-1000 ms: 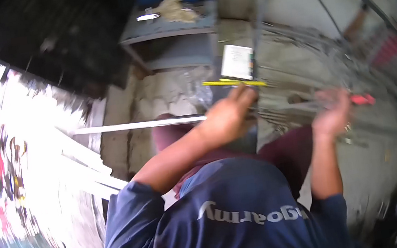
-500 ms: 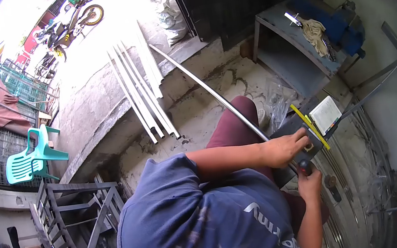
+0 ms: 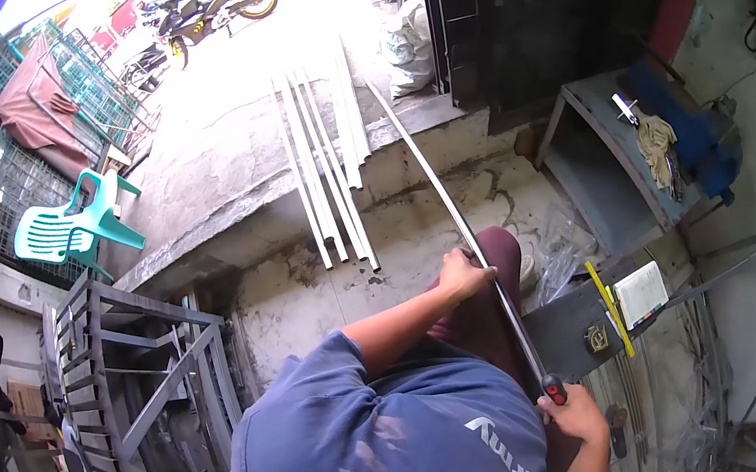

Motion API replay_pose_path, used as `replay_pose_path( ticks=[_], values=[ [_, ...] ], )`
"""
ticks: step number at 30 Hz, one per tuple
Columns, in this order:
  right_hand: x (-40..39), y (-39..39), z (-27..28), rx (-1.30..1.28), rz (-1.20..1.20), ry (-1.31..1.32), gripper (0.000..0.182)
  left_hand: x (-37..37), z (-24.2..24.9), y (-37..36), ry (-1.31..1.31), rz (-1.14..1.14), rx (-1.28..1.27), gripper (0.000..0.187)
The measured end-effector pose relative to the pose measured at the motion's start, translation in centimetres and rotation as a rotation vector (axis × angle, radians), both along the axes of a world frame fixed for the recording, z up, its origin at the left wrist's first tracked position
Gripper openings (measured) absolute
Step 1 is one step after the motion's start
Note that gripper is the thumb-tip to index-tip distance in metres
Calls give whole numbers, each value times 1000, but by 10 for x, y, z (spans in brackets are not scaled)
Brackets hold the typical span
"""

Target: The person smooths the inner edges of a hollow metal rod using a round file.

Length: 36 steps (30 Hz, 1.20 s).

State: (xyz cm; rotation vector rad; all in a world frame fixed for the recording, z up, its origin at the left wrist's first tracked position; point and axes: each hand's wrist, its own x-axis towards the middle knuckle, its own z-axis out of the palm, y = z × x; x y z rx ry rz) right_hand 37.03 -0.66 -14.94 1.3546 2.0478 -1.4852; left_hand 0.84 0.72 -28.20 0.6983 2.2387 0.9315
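Note:
A long, thin metal tube point(image 3: 433, 181) runs from the bright doorway back across my thigh. My left hand point(image 3: 465, 274) is closed around its middle part, above the knee. Near the tube's close end, my right hand point(image 3: 573, 413) grips a tool with a red and black handle point(image 3: 553, 390); the tool's working end is hidden. To the right of the tube, a tape measure point(image 3: 596, 337) lies on a dark board point(image 3: 562, 331), with a yellow bar point(image 3: 610, 308) and an open notebook point(image 3: 642, 294) beside it.
Several pale tubes point(image 3: 330, 185) lie across the step ahead. A turquoise chair point(image 3: 62, 230) and metal frames point(image 3: 165, 398) stand at the left. At the right is a metal bench point(image 3: 619, 147) with a blue vise point(image 3: 694, 132) and a cloth point(image 3: 655, 142). Motorbikes point(image 3: 206, 15) are outside.
My left hand has left the board area and now holds the tube further forward. The tape measure is uncovered. My right hand and the tool have moved slightly left and down; the view has turned.

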Motion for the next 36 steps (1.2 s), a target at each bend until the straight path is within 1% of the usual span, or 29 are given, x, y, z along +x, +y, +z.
replay_pose_path(
  ticks=[1, 3, 4, 5, 7, 9, 11, 14, 16, 20, 23, 24, 26, 29, 32, 35, 36],
  values=[
    [-10, 2, 7, -46, 25, -79, 27, -7, 6, 2, -73, -9, -50, 85],
    [-13, 1, -14, 23, 101, -103, 31, -19, 21, 8, -217, -35, -148, 89],
    [-12, -1, -32, 60, 137, -115, 33, -22, 25, 12, -173, -27, -173, 91],
    [-8, -5, -55, 128, 110, -39, 29, -22, 26, 16, -131, -16, -200, 93],
    [-19, -8, -62, 133, 52, -74, 29, -23, 36, 21, -74, 2, -251, 100],
    [-25, -9, -79, 143, 13, -86, 29, -28, 40, 25, -44, -18, -284, 101],
    [-33, -5, -91, 166, 1, -120, 29, -38, 33, 28, -37, -68, -292, 101],
    [-55, 6, -78, 200, 60, -231, 33, -52, 29, 28, -82, -90, -273, 99],
    [-57, 17, -82, 170, 85, -252, 35, -61, 27, 23, -90, -93, -253, 99],
    [-63, 47, -75, 56, 145, -253, 38, -78, 18, 18, -116, -79, -238, 97],
    [-87, 57, -50, 35, 192, -283, 37, -98, 6, 7, -200, -62, -183, 96],
    [-88, 59, -50, 42, 215, -282, 37, -103, 3, 6, -205, -29, -229, 94],
    [-92, 63, -51, 60, 266, -275, 37, -115, -11, -1, -298, -29, -144, 95],
    [-110, 61, -35, 91, 286, -277, 37, -128, -18, -9, -384, -6, -142, 90],
    [-127, 56, -20, 181, 364, -350, 30, -137, -48, -11, -515, -18, -43, 85],
    [-134, 52, -22, 283, 482, -325, 27, -137, -59, -17, -451, 22, 78, 67],
    [-140, 51, -21, 299, 508, -306, 28, -140, -54, -17, -523, 30, 77, 59]
  ],
)
